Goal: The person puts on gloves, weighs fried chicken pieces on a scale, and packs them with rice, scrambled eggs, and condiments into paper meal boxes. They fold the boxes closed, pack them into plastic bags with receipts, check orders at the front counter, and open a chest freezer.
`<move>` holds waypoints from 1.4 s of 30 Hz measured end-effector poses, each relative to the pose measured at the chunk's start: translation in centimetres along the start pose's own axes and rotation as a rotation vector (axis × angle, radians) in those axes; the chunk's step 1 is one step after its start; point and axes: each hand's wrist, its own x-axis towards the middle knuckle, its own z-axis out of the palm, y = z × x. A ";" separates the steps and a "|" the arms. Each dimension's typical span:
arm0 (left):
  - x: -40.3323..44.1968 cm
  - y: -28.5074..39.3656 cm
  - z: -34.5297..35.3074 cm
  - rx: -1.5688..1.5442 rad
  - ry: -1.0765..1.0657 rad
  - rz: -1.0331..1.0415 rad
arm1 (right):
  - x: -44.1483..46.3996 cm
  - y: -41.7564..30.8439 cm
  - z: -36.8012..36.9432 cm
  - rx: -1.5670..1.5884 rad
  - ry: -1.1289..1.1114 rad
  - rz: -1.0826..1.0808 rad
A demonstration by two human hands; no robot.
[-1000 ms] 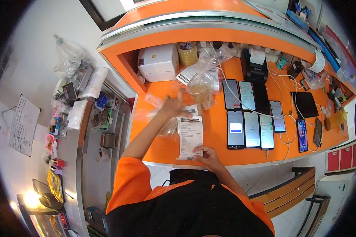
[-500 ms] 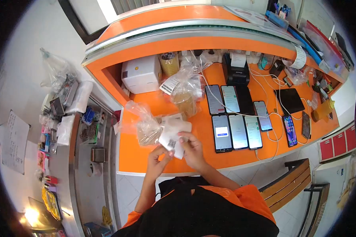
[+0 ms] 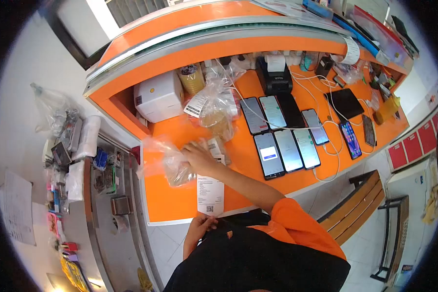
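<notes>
My left hand (image 3: 199,228) is at the counter's front edge, pinching the lower edge of a printed paper slip (image 3: 210,195). The slip lies face up, with lines of text and a square code near its bottom. My right hand (image 3: 198,156) reaches across to the left above the slip, its fingers curled onto a clear plastic bag (image 3: 176,168) with something brownish inside. Its fingertips are partly hidden. Just right of this hand, another printed paper (image 3: 216,147) lies partly covered. Behind it stands a second tied clear bag (image 3: 218,121).
Several phones (image 3: 268,155) lie in rows on the orange counter (image 3: 170,209), with white cables across them. A black receipt printer (image 3: 274,80), a white box (image 3: 158,97) and a tape roll (image 3: 192,80) stand under the shelf. A wooden bench (image 3: 353,209) is at the right.
My right hand has left the paper slip and moved up and left to the bag. My left hand has drawn the slip down toward me. The view has shifted slightly.
</notes>
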 end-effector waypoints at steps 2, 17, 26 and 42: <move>0.3 -0.4 -1.2 0.002 0.016 -0.008 | 0.8 0.2 0.3 0.119 -0.042 0.009; 10.8 0.3 -14.3 0.550 0.643 0.753 | -1.5 -4.6 -5.6 1.010 0.153 0.384; 6.8 6.9 -17.1 0.122 1.335 1.058 | 2.6 1.6 4.0 0.438 0.177 0.020; 14.7 9.2 16.8 0.918 0.427 0.820 | -16.0 23.2 -21.9 0.519 0.532 0.471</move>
